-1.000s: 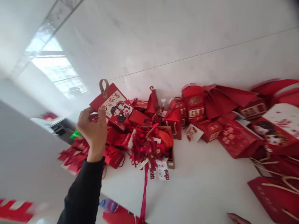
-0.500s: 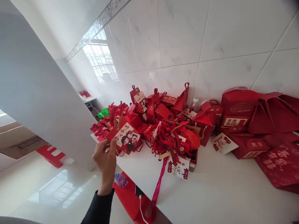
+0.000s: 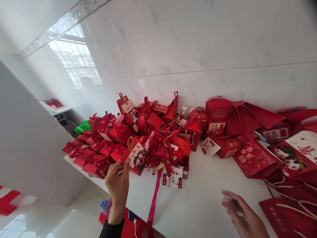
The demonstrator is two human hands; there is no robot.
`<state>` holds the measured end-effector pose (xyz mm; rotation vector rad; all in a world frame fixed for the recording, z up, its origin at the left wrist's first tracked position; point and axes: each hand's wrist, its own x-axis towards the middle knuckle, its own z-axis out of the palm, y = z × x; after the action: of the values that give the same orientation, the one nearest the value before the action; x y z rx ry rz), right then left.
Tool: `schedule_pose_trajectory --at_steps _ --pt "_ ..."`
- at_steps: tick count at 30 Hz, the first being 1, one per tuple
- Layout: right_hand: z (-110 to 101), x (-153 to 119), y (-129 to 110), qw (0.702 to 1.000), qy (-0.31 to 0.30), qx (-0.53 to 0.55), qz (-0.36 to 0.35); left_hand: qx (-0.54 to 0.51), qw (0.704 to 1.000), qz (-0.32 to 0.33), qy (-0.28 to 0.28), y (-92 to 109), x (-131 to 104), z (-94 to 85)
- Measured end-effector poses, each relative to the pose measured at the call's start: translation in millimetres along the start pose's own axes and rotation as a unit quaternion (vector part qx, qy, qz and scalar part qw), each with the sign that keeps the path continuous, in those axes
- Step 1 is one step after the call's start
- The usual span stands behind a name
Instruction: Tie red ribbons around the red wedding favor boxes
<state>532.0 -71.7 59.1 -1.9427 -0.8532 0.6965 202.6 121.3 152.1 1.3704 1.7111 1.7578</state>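
My left hand (image 3: 117, 180) is closed, thumb and fingers pinching the near edge of a small red gift box (image 3: 136, 157). The box has a ribbon loop on top and a white panel with a cartoon couple. Right beside it is an open carton (image 3: 185, 168) heaped with red ribbons (image 3: 160, 148), and a white printed card (image 3: 172, 177) hangs at its front. My right hand (image 3: 244, 213), somewhat blurred, is over the white table (image 3: 205, 195) at the lower right. Its fingers are apart and hold nothing.
Rows of red ribbon-tied boxes (image 3: 91, 155) cover the table's left end. More boxes (image 3: 158, 120) lean by the tiled wall. Larger red boxes (image 3: 257, 158) and bags with rope handles (image 3: 292, 211) fill the right. Below the front edge stands a bottle (image 3: 106, 206).
The view has swung to the right, showing more boxes and bags there. My right hand has come into view. My left hand still grips the gift box, now nearer the ribbon carton.
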Motion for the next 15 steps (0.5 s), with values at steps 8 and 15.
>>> schedule_pose_trajectory --at_steps 8,15 --pt "81.8 80.4 -118.4 0.989 -0.049 -0.117 -0.071 0.014 0.999 -0.039 -0.018 -5.2 -12.4 -8.3" --pt "51.8 60.9 -79.1 0.981 -0.075 -0.162 -0.071 0.003 0.999 -0.039 0.000 -11.5 -20.6 -10.9"
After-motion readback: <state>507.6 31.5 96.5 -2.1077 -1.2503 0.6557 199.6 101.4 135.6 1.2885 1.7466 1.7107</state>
